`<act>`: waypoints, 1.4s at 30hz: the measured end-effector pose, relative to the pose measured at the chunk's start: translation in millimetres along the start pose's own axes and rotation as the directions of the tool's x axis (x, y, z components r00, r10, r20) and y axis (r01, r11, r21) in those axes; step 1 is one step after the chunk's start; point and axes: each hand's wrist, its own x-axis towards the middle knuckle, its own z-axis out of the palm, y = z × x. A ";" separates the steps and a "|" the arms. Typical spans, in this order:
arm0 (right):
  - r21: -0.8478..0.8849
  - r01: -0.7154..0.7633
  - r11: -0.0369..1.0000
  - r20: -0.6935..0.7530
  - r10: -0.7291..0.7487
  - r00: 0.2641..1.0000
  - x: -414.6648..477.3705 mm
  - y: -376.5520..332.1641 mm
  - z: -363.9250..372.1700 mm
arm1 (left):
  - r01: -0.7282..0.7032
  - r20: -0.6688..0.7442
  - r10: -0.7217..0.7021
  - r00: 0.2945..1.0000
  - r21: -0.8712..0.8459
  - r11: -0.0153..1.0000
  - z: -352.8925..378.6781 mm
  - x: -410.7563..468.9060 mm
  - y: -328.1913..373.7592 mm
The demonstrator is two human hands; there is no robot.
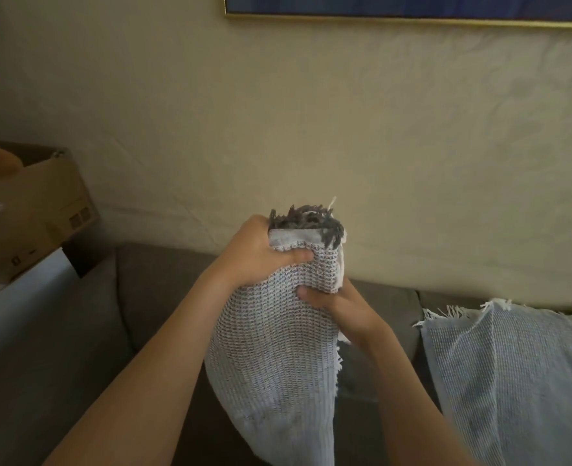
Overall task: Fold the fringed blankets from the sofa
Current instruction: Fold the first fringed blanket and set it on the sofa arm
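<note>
I hold a grey-and-white woven blanket (274, 348) up in front of me, above the brown sofa (150, 297). Its dark grey fringe bunches at the top and the cloth hangs down in a long fold. My left hand (261, 253) grips the top edge just under the fringe, thumb across the front. My right hand (338, 304) grips the blanket's right edge a little lower, thumb pressed on the weave. A second, light blue blanket (513, 375) with white fringe lies draped over the sofa's right backrest.
A cardboard box (32, 213) sits on a white surface (12, 307) to the left of the sofa. A cream wall rises behind the sofa, with a gold-framed picture (412, 11) at the top.
</note>
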 end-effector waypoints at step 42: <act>0.332 -0.009 0.943 -0.510 0.187 0.840 7.1 28.3 4.3 | 0.861 0.566 -0.673 0.476 -0.458 0.224 74.9 -98.6 -155.3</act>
